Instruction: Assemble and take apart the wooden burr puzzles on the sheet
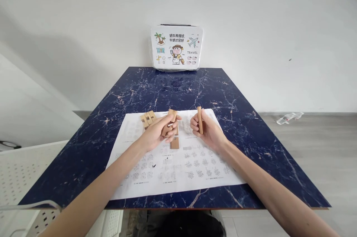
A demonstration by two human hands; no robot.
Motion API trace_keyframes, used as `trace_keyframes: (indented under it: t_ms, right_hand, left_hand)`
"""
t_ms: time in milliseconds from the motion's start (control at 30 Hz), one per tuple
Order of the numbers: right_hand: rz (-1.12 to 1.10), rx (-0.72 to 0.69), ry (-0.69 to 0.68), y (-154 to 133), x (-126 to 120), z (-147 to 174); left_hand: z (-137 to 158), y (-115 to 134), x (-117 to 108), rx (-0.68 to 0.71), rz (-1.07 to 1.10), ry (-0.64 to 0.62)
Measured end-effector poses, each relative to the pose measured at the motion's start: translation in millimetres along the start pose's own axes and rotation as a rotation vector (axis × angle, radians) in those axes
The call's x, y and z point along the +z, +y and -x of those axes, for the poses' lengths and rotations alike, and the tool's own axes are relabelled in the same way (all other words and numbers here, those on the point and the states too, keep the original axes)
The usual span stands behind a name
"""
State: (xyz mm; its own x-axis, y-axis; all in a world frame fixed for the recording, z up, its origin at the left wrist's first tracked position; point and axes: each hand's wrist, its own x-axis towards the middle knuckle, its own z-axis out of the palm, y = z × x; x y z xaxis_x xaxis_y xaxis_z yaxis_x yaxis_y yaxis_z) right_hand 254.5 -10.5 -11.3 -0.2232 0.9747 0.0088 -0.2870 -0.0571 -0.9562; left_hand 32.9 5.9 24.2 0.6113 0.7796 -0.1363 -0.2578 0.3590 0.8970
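My left hand [160, 131] is closed around a notched wooden puzzle piece [172, 114], its light end showing above the fingers. Upright in my right hand [209, 129] is a wooden stick-shaped puzzle piece [200, 121], gripped between thumb and fingers. Both hands are above a printed instruction sheet [134, 188] with rows of small diagrams. Beside my left hand, several light notched wooden pieces [147, 119] lie together on the sheet. A brown wooden piece [174, 143] lies just below that hand, and part of another is hidden by the fingers.
The sheet lies on a dark blue marbled table [178, 92]. At its far edge a white case [177, 48] with cartoon prints leans by the wall. A white perforated rack [33, 170] stands at the left, and a clear plastic bottle [288, 118] lies on the floor at right.
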Motion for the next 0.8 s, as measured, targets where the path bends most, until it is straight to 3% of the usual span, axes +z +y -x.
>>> trace_keyframes:
  t_ms: [167, 300, 500, 800]
  right_hand:
    - [-0.153, -0.01, 0.0, -1.1, -3.1, 1.8]
    - [-0.259, 0.017, -0.074, -3.9, -3.4, 4.7]
    - [-0.39, 0.104, -0.061, -7.2, -0.1, 1.8]
    - [-0.247, 0.218, -0.165, 0.3, 7.4, 8.6]
  left_hand:
    - [-3.8, -14.9, 0.6, -0.004, -0.224, 0.019]
    - [-4.7, -18.5, 1.1, 0.002, -0.237, -0.025]
    - [-2.8, -21.0, 1.9, 0.044, -0.341, -0.061]
    - [0.6, -27.8, 8.7, 0.145, -0.586, -0.01]
